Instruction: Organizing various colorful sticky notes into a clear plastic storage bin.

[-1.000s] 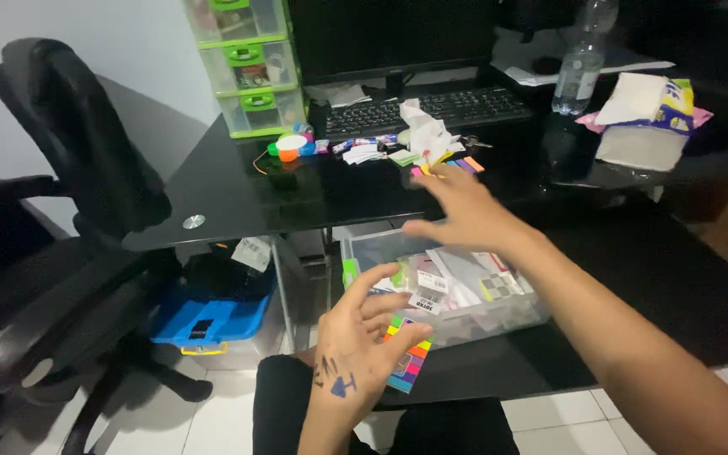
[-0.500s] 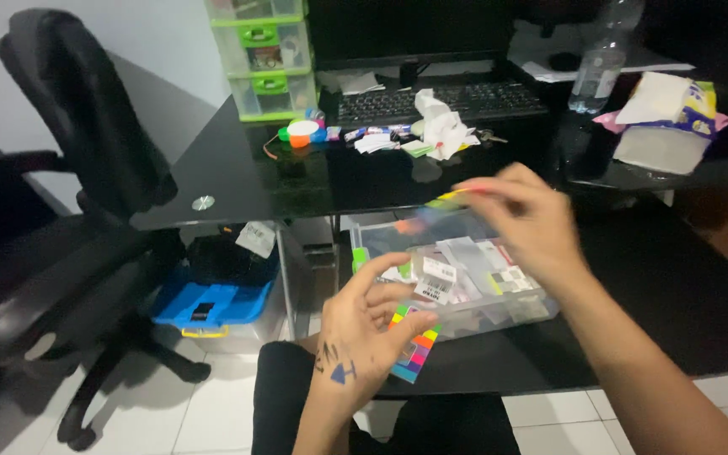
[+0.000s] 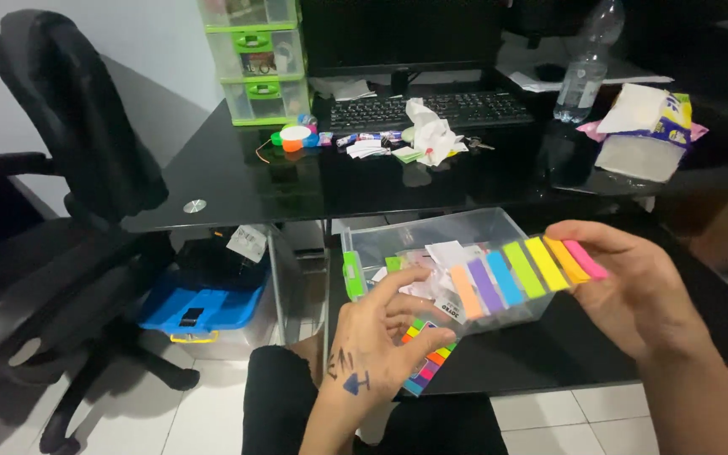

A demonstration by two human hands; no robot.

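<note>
The right hand (image 3: 634, 291) pinches a flat strip of translucent sticky index tabs (image 3: 520, 274), orange through purple, blue, green, yellow to pink, between thumb and fingertips, holding it out over the clear plastic storage box (image 3: 465, 232). The left hand (image 3: 377, 341), fingers loosely curled and half spread, rests on a second multicoloured sheet of small tab flags (image 3: 427, 362) lying on the lower black shelf (image 3: 566, 354) just in front of the box. The box has a green latch on its left wall and holds white paper slips, small packets and labelled cards, heaped loosely.

Above, the glossy black glass desk (image 3: 238, 185) carries a crumpled white tissue (image 3: 427, 135), a round orange and white tape roll (image 3: 294, 137), small wrapped items, a black keyboard (image 3: 431, 108) and a clear plastic water bottle (image 3: 583, 72). A green-framed stack of transparent drawers (image 3: 254, 59) stands at the back left. A soft tissue pack (image 3: 646, 126) lies at right. Beneath the desk sits a blue-lidded bin (image 3: 204, 307); a black office chair (image 3: 61, 168) stands left.
</note>
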